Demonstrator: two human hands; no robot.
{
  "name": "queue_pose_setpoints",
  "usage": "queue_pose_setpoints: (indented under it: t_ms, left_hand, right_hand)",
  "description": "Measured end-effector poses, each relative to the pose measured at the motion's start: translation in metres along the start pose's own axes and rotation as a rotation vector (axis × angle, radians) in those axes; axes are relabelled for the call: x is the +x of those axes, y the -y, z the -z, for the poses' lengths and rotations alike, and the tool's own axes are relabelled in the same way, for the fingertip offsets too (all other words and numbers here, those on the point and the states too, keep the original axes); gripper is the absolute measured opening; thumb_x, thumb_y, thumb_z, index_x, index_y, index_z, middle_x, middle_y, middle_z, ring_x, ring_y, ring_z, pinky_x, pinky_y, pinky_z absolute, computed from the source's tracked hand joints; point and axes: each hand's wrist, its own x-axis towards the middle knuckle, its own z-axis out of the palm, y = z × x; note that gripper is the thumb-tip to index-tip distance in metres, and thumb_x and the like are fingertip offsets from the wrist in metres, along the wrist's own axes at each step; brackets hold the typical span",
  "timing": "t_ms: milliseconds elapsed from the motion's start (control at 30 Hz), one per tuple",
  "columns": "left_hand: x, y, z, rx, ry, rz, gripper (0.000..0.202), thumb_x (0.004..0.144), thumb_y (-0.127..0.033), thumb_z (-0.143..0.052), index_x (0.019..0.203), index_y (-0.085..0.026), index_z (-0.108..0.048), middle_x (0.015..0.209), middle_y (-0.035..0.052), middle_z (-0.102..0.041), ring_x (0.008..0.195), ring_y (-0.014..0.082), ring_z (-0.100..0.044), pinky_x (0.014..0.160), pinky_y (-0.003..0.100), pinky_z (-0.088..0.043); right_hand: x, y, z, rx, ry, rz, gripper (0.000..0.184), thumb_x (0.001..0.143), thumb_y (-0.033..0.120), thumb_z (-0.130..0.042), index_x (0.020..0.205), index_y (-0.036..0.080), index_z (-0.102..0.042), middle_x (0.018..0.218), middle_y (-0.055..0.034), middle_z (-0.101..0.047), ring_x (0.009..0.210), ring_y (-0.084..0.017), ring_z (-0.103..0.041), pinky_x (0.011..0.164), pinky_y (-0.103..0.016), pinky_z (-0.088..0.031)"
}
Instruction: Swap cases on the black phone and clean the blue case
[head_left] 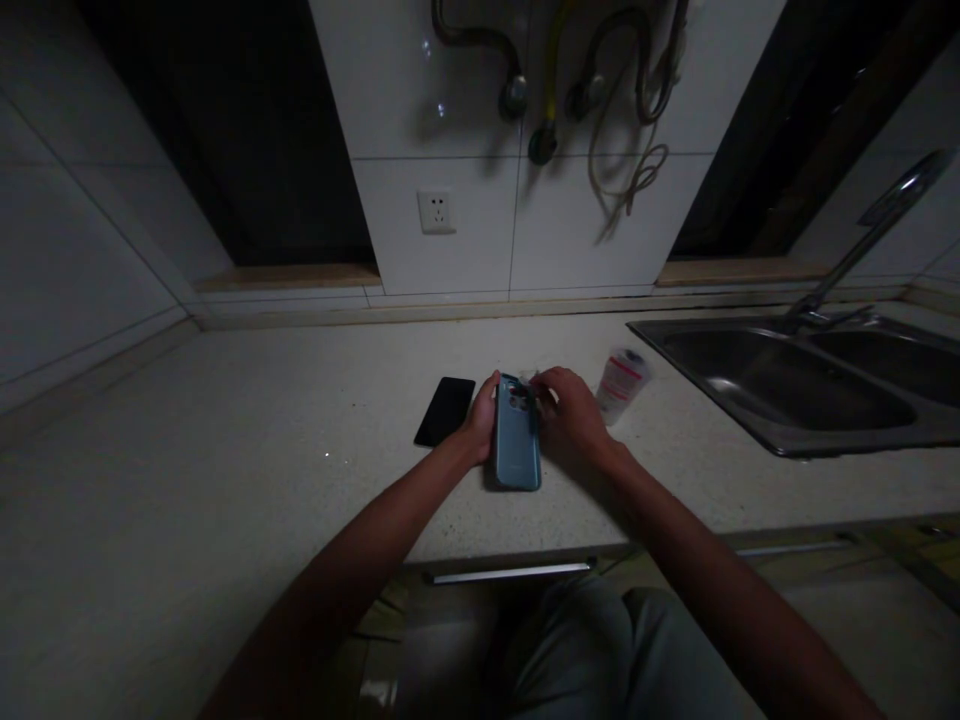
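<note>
Holding a blue phone case (517, 450) in the left hand (482, 420), by its left side, over the counter (285, 420), between the front and back edges. Curling the fingers of the right hand (568, 402) at its top right corner; cannot tell whether pinching anything.

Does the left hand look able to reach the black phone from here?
Probably yes: the black phone lies on the countertop just beside the left hand, mostly uncovered, though that hand is holding the blue phone case.
</note>
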Motion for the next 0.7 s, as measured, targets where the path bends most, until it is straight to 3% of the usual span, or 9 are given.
queue_pose_setpoints:
  t_ms: [100,200,267,400,567,700]
  left_hand:
    - [-0.002,0.0,0.001,0.032,0.016,0.021,0.06,0.09,-0.068,-0.039,0.086,-0.014,-0.064,0.067,0.0093,-0.066,0.058,0.0213,-0.065,0.061,0.036,-0.054]
    - [0.0,0.002,0.002,0.045,0.083,-0.003,0.054,0.086,-0.068,-0.05,0.082,-0.015,-0.062,0.062,0.0047,-0.061,0.05,0.0165,-0.059,0.054,0.031,-0.051]
    - [0.003,0.004,0.003,0.049,0.128,-0.056,0.041,0.089,-0.054,-0.058,0.085,-0.014,-0.063,0.063,0.0045,-0.062,0.051,0.0151,-0.06,0.056,0.029,-0.052]
    - [0.007,0.005,0.007,0.093,0.125,-0.208,0.01,0.083,-0.017,-0.067,0.091,-0.011,-0.066,0.074,0.0075,-0.07,0.063,0.0166,-0.067,0.07,0.03,-0.056]
    - [0.011,0.002,0.014,0.092,-0.01,-0.279,0.017,0.07,-0.007,-0.072,0.085,-0.013,-0.066,0.069,0.0041,-0.07,0.059,0.0155,-0.066,0.073,0.033,-0.057]
    - [0.013,0.001,0.018,0.03,-0.036,-0.166,0.019,0.066,-0.002,-0.063,0.082,-0.011,-0.066,0.068,0.0064,-0.07,0.067,0.0207,-0.07,0.082,0.04,-0.056]
  right_hand:
    - [0.003,-0.011,-0.005,0.401,-0.164,-0.212,0.018,0.09,0.036,-0.051,0.088,0.02,-0.059,0.081,-0.0041,-0.065,0.075,-0.019,-0.06,0.071,-0.034,-0.046]
    - [-0.002,-0.012,-0.007,0.767,-0.157,-0.426,0.028,0.079,0.049,-0.061,0.087,0.022,-0.054,0.068,0.0024,-0.06,0.055,-0.015,-0.057,0.055,-0.03,-0.046]
    - [-0.007,-0.009,-0.007,0.9,-0.116,-0.51,0.032,0.073,0.049,-0.067,0.085,0.022,-0.055,0.063,0.0042,-0.059,0.048,-0.013,-0.054,0.048,-0.027,-0.043]
    - [-0.011,-0.002,-0.011,0.996,-0.108,-0.585,0.027,0.067,0.043,-0.071,0.079,0.021,-0.06,0.055,0.0061,-0.054,0.043,-0.01,-0.047,0.043,-0.023,-0.038]
    - [-0.011,-0.005,-0.017,0.997,-0.127,-0.626,0.025,0.066,0.04,-0.071,0.075,0.02,-0.06,0.057,0.0055,-0.054,0.046,-0.009,-0.043,0.043,-0.022,-0.031]
    - [-0.013,-0.008,-0.018,0.862,-0.29,-0.53,0.024,0.075,0.042,-0.065,0.081,0.02,-0.06,0.068,0.002,-0.056,0.057,-0.012,-0.049,0.052,-0.025,-0.04]
